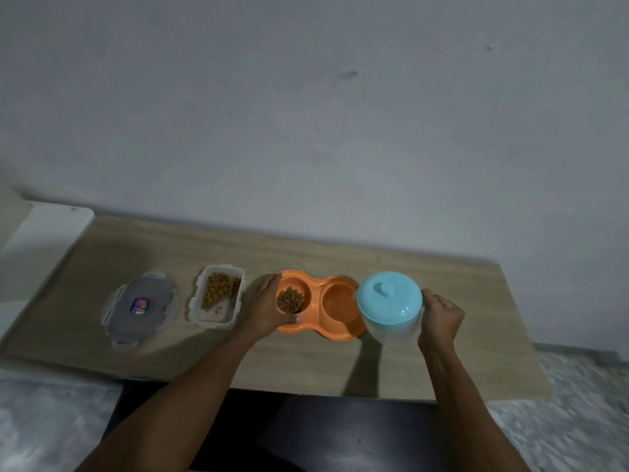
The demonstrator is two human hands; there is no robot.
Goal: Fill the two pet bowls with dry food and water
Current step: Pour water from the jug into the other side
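Your light wooden tabletop [306, 366] carries 4 items. The orange plastic double pet bowl [318, 280] sits mid-table, long axis left to right, with brown kibble [290, 300] in its left well. The translucent jug with a pale blue lid [389, 298] is at the bowl's right end. Far left lies a grey clip lid [149, 318], then a clear rectangular food tub [211, 316]. Your left hand [267, 306] grips the bowl's left end; your right hand [440, 316] curls round the jug's right side. The lid's purple sticker [140, 305] is unreadable.
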